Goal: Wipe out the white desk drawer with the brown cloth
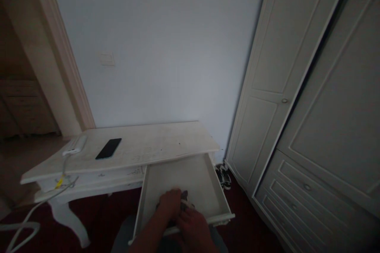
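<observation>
Both hands are together inside the pulled-out white drawer (204,182), near its front. A small, soft-looking dark-and-white bundle (186,199) shows between them; its kind is too dim to make out. My left hand (170,202) is closed over the bundle's left side. From the right, my right hand (191,221) presses against it with bent fingers. The hands hide most of the bundle and part of the drawer's front edge.
The drawer belongs to a white table (166,138). On its left lie a dark phone (109,148) and a white power strip (75,145) with a hanging cable (32,209). Shoes (223,176) stand on the floor beside a tall wardrobe (258,138).
</observation>
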Motion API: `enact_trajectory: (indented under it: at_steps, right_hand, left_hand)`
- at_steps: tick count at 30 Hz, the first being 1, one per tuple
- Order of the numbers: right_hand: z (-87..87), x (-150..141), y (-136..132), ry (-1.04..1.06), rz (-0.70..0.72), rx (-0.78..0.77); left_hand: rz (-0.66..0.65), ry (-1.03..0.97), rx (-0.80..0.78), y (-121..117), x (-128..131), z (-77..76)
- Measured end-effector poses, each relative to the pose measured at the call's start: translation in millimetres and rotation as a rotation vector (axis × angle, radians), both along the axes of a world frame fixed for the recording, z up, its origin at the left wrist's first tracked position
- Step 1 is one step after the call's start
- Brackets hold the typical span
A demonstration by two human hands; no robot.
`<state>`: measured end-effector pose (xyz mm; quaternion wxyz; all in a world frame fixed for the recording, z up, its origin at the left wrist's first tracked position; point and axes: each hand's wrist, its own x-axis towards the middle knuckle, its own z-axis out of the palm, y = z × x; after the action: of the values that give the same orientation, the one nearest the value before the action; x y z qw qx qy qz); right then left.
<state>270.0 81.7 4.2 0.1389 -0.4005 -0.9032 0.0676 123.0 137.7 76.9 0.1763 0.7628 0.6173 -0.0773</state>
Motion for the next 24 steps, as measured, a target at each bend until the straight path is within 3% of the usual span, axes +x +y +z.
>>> enact_trajectory:
  at_steps: [9,24]
  right_hand:
    - [-0.9,-0.3,-1.2,-0.025,-0.022,0.008]
    - [-5.5,-0.3,-0.3,-0.046,-0.025,0.023]
  left_hand:
    - [0.014,0.048,0.046,-4.2,0.9,1.3]
    - [-0.028,-0.01,-0.032,2.5,-6.7,-1.1]
